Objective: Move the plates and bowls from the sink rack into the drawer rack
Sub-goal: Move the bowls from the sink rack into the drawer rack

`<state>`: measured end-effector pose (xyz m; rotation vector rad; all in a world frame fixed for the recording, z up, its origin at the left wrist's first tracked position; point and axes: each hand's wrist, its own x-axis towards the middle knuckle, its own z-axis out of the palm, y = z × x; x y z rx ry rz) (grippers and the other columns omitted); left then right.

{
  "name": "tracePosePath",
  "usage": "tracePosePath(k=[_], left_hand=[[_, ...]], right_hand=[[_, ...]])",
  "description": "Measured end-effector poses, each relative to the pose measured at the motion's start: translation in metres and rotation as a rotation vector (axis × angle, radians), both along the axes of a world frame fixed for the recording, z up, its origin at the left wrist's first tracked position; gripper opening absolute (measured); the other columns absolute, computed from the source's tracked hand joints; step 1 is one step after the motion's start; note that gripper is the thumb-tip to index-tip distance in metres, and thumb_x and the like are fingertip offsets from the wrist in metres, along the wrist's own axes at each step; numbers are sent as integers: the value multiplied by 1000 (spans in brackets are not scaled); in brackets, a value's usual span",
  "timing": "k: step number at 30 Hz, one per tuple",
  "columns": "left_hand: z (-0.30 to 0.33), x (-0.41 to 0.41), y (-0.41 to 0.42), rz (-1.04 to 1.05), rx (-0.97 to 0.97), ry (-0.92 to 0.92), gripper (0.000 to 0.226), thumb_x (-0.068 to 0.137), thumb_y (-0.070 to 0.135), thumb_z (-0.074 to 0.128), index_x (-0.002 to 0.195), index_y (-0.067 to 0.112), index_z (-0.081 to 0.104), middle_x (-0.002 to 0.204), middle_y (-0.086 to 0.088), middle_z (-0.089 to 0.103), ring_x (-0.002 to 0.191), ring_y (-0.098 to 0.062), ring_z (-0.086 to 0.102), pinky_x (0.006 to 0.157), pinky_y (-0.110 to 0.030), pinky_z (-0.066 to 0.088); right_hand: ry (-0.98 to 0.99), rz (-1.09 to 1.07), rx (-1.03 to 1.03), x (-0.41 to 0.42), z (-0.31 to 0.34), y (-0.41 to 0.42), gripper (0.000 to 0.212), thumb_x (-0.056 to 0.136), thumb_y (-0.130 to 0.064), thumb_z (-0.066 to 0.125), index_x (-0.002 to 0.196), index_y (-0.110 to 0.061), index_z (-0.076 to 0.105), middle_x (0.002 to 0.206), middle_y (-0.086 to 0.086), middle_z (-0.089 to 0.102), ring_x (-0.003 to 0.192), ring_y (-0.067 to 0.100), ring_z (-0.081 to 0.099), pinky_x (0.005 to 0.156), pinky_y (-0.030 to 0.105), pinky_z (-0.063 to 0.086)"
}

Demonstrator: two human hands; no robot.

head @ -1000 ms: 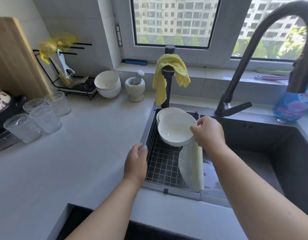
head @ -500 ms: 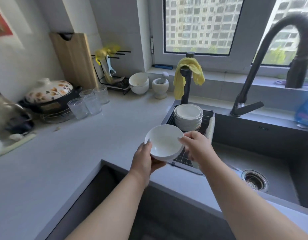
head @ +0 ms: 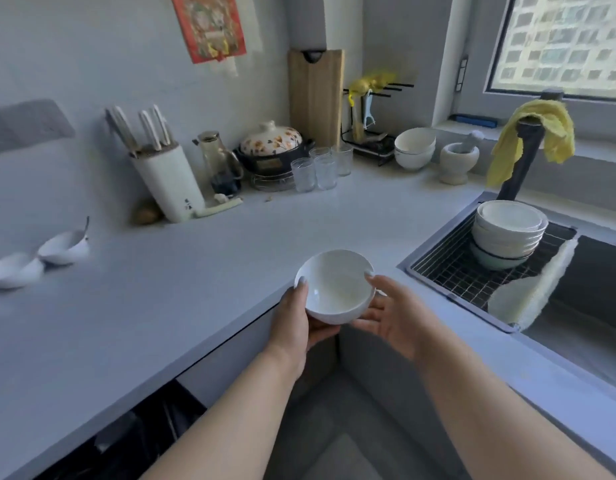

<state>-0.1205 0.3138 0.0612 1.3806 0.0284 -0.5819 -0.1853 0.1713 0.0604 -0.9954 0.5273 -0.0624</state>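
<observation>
Left hand (head: 297, 319) holds bowl (head: 335, 286) past the counter edge (head: 230, 336).

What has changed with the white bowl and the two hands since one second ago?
The white bowl left the stack on the sink rack and moved left, off the rack. The left hand let go of the rack and took it; the right hand loosened. The stack stayed.

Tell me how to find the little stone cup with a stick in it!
Start at the window and drop to the counter below its left corner. The mortar stands there between two stacked white bowls and the yellow cloth. It alone is speckled grey stone on a foot, with a pestle poking out.
</observation>
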Motion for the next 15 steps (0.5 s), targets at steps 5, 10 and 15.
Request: tracePosePath(k=[5, 10, 15], left_hand=[[-5, -7, 73, 127, 49, 10, 42, 100, 47, 37, 128, 20, 53, 117, -12, 64, 96, -26, 68, 64, -35, 58], [-7, -18, 152, 224, 107, -7, 39, 101, 45, 35, 121, 17, 54, 104, -13, 66, 76, -22, 70, 67, -38, 57], [-15, -37, 251, 341, 162, 17, 40, 100, 48, 36, 117, 16, 54, 98, -17, 66, 74, -27, 70, 67, -38, 58]], right_hand=[[-17, 131, -5, 15, -5, 63, 35, 92, -28, 56, 117, -4, 57, 82, 16, 66, 64, 23, 68, 70, 38, 57], [24, 209, -45, 28, -7, 137, 39, 88, -30, 59, 117, -4, 57, 80, 16, 61, 64, 25, 61, 67, 37, 52], [72, 259, -108, 33, -14, 233, 35, 85, -35, 62, 108, -8, 57, 76, 13, 56, 59, 22, 55, 54, 31, 48]])
